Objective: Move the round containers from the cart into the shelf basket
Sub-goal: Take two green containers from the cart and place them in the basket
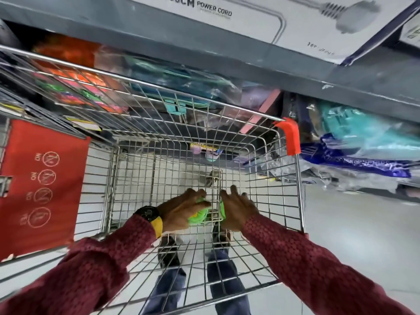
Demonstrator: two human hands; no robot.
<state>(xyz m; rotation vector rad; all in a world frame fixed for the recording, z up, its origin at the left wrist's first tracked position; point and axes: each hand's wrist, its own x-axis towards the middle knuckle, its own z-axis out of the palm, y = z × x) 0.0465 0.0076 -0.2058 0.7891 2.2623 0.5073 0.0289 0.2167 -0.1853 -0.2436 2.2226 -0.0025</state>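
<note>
Both my hands reach down into a wire shopping cart (pixel 293 189). My left hand (pixel 181 212) closes around a round green container (pixel 198 217) on the cart floor. My right hand (pixel 238 210) covers a second green container (pixel 222 209), of which only the left edge shows. Beyond the cart's far rim stands a wire shelf basket (pixel 75 87) holding orange, pink and green packaged goods. The picture is blurred by motion.
A red child-seat flap (pixel 43 185) with printed symbols hangs at the cart's left. A grey shelf edge (pixel 204 64) runs overhead, carrying a white power cord box (pixel 250 17). Teal and blue plastic-wrapped goods (pixel 363 142) lie on the shelf at the right. My legs show under the cart.
</note>
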